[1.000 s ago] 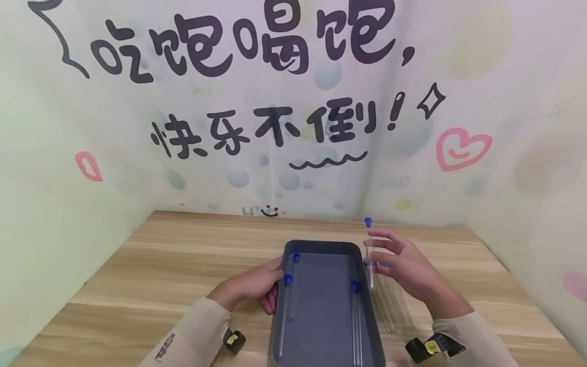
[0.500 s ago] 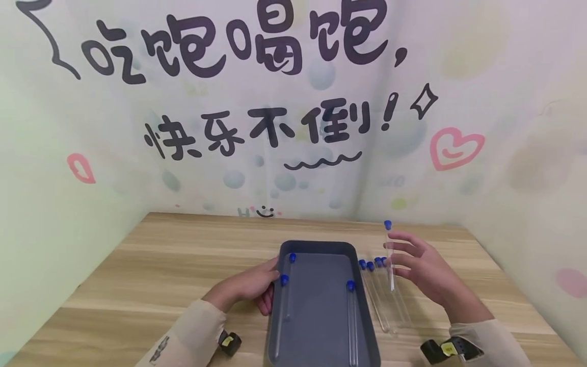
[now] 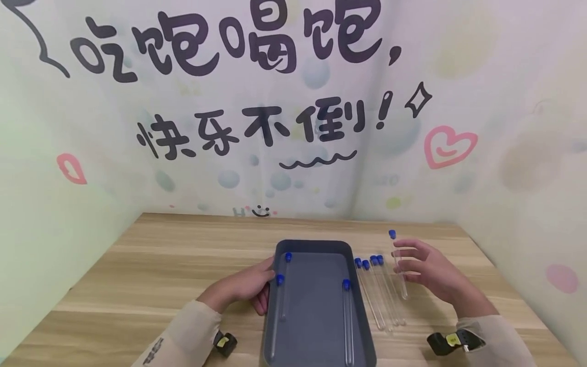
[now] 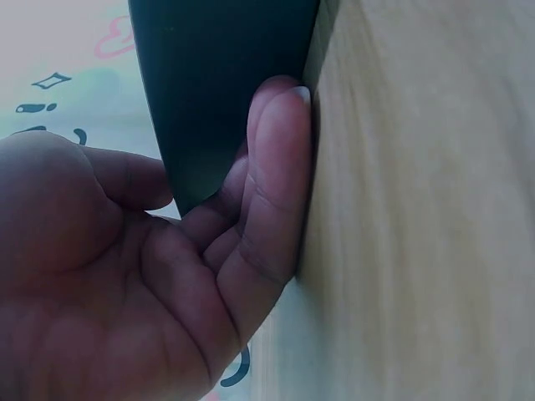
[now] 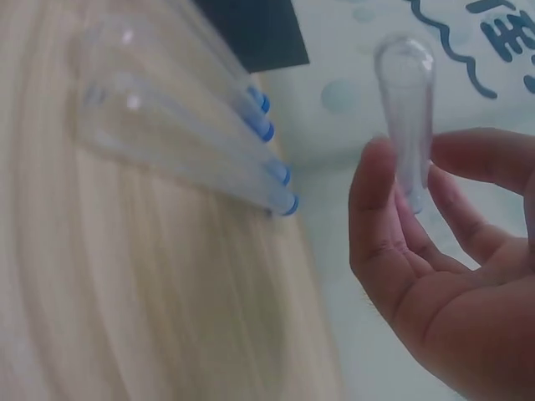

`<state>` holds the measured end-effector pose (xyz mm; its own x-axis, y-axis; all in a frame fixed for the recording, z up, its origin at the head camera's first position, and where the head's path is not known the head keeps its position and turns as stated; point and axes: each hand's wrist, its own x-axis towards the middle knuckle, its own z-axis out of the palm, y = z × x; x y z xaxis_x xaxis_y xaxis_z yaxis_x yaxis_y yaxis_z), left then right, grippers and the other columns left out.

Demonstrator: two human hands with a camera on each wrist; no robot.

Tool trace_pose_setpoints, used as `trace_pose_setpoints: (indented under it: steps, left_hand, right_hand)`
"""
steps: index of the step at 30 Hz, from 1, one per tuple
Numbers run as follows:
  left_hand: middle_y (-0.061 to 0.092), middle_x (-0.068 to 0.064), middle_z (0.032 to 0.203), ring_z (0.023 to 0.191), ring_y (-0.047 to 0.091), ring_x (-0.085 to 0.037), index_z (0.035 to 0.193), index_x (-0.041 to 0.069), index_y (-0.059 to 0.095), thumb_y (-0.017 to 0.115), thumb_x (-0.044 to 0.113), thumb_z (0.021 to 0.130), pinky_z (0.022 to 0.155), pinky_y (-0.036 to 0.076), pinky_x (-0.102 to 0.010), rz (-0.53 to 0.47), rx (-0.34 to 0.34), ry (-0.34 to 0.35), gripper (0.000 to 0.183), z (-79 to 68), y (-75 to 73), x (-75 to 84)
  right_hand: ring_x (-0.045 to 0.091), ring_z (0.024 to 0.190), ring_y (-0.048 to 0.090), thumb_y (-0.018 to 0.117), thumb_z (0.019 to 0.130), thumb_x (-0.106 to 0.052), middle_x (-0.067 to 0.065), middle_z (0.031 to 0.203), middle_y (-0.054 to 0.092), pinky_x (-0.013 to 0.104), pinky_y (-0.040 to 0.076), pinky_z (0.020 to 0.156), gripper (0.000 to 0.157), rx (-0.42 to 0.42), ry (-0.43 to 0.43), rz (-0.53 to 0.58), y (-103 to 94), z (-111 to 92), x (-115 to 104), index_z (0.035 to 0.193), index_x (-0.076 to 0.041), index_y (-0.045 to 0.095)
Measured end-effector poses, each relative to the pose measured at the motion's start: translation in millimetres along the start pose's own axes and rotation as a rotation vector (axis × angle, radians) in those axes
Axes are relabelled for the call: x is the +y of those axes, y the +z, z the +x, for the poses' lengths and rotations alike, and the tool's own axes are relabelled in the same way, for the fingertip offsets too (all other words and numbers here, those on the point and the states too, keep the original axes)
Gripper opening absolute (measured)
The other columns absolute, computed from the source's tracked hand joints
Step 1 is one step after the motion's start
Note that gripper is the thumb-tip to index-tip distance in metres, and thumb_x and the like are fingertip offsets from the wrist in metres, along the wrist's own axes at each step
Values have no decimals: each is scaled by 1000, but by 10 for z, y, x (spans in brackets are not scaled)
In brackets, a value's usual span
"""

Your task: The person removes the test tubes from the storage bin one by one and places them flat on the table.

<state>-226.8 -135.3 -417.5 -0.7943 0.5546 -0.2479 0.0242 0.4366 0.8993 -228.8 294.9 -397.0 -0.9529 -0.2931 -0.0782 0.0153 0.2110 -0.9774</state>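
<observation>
My left hand (image 3: 243, 285) holds the left side of a dark grey tray (image 3: 316, 311). In the left wrist view its thumb (image 4: 134, 177) is at the rim and its fingers bend along the outer wall. Inside the tray, two clear test tubes (image 3: 276, 316) with blue caps lie by the left wall, and a blue-capped tube (image 3: 349, 326) lies along the right. Over the table to the tray's right, my right hand (image 3: 433, 272) pinches another test tube (image 3: 403, 288), blue cap up and rounded end down. The right wrist view shows this tube's rounded end (image 5: 405, 63) between thumb and fingers.
Several capped test tubes (image 3: 384, 290) lie side by side on the wooden table (image 3: 197, 255), between the tray and my right hand. A printed cloth wall (image 3: 257, 178) rises behind the table's back edge, with pale side walls to left and right.
My right hand has moved rightward and slightly down with its tube, away from the tray, uncovering the tubes on the table. The left hand stays at the tray. The head view has shifted slightly right.
</observation>
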Motion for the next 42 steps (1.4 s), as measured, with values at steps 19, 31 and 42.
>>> trace_pose_setpoints:
  steps: [19, 31, 42]
  left_hand:
    - [62, -13, 62, 48, 62, -20, 161, 20, 14, 23, 15, 108, 46, 59, -41, 3, -8, 31, 55, -23, 5, -33]
    - [62, -14, 63, 49, 62, -20, 162, 21, 12, 22, 14, 107, 47, 59, -39, 7, -2, 14, 56, 5, -20, -29]
    - [63, -13, 64, 49, 63, -20, 161, 18, 15, 24, 14, 106, 48, 59, -40, 8, -2, 21, 56, 14, -18, -31]
  right_hand:
    - [18, 89, 66, 64, 94, -10, 18, 116, 61, 34, 60, 76, 44, -77, 110, -183, -49, 5, 165, 130, 7, 44]
    - [19, 87, 64, 65, 93, -6, 17, 112, 61, 35, 61, 74, 40, -46, 152, -241, -35, 40, 227, 127, 4, 45]
    - [20, 87, 65, 68, 92, -5, 19, 111, 62, 35, 61, 71, 42, -11, 134, -275, 39, 14, 201, 126, 5, 45]
